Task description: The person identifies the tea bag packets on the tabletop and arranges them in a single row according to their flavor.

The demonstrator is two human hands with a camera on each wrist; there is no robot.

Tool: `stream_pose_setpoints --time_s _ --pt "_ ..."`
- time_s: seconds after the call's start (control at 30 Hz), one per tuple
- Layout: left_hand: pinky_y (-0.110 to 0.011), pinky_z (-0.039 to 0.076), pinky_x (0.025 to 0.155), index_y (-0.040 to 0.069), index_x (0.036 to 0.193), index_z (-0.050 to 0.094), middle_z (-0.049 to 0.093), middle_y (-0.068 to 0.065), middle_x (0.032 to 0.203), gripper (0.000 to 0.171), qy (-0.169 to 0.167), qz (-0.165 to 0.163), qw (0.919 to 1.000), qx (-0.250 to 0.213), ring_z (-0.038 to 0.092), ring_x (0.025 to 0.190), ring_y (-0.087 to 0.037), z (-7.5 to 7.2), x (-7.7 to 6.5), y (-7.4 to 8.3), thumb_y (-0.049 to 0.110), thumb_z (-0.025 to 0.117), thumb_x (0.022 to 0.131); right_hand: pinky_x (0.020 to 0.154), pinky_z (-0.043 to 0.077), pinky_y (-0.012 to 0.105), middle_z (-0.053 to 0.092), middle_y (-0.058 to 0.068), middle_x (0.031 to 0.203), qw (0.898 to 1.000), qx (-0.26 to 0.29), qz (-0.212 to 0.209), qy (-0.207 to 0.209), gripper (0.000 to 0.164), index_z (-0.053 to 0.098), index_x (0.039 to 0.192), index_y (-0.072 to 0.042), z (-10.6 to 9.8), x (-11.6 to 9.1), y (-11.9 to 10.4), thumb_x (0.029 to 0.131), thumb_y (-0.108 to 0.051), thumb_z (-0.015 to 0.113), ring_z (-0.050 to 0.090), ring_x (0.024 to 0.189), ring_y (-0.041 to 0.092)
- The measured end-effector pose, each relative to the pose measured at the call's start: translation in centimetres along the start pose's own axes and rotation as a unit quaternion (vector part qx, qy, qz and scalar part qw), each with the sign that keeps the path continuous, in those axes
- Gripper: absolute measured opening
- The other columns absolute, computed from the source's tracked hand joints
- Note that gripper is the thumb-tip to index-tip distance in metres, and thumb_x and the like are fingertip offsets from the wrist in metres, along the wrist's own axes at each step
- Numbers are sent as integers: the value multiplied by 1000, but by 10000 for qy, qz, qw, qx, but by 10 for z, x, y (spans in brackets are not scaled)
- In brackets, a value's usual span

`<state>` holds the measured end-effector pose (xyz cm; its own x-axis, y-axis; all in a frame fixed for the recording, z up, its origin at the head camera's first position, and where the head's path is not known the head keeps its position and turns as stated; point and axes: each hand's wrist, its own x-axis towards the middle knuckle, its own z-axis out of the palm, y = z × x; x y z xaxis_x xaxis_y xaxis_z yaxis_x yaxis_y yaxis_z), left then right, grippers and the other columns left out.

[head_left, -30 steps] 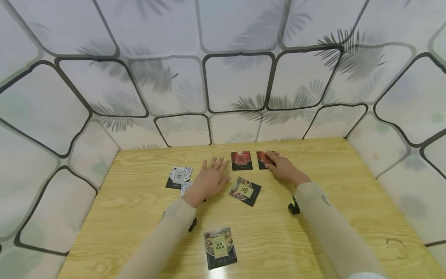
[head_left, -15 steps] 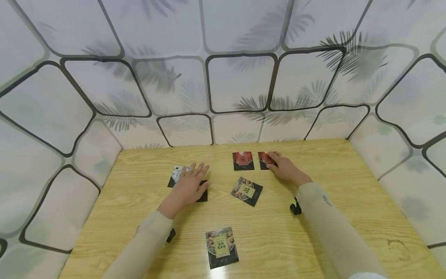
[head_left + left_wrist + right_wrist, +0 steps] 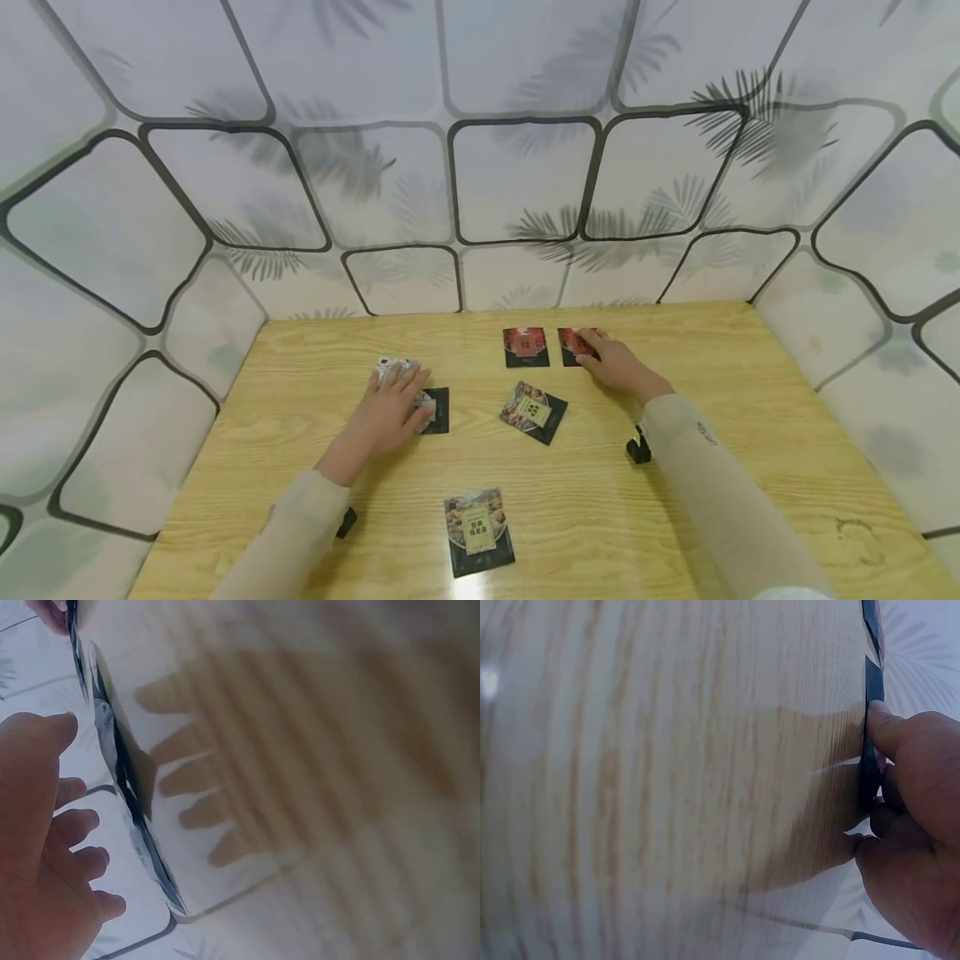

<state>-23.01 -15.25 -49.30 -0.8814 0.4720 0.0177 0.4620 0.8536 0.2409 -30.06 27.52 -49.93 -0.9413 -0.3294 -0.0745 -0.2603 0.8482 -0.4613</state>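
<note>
In the head view, my left hand is spread above two small flat packets, hiding part of both. One is a white-topped packet; the other is a black-and-white packet at its thumb side. The left wrist view shows the fingers straight and apart from the packets, their shadow on the table. My right hand holds the right edge of a red-and-black packet lying flat at the back. In the right wrist view, its thumb touches the packet's dark near edge and the fingers curl at its side.
Another red-and-black packet lies just left of the held one. A green-labelled packet lies tilted mid-table, and a second green-labelled packet lies nearer the front. The wooden table is bounded by patterned fabric walls.
My left hand has moved left, from between the packets to over the white-topped one, uncovering the black-and-white packet's right part. My right hand stays at the red-and-black packet.
</note>
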Motion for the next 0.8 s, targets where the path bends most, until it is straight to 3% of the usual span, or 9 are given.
stream_pose_setpoints --time_s 0.23,0.5,0.8 --pt "-75 18 125 7 165 36 32 -20 171 71 -70 -90 9998 152 25 159 -47 1 -11 -7 48 54 109 108 43 72 34 37 162 10000 17 -13 18 56 34 162 -1 2 1 2 113 -24 50 53 129 63" --pt "-74 19 125 5 159 47 34 -22 169 65 -104 -115 9996 239 27 159 -46 2 -18 -11 46 55 109 105 46 71 35 39 161 9999 42 -87 66 55 36 161 0 0 -1 0 112 -22 51 57 123 61" --pt "-77 18 124 17 157 54 37 -25 167 46 -138 183 9997 63 29 157 -50 3 -16 -5 26 53 111 108 44 72 33 39 162 10000 21 -68 28 56 35 162 -1 3 0 3 113 -24 51 53 129 63"
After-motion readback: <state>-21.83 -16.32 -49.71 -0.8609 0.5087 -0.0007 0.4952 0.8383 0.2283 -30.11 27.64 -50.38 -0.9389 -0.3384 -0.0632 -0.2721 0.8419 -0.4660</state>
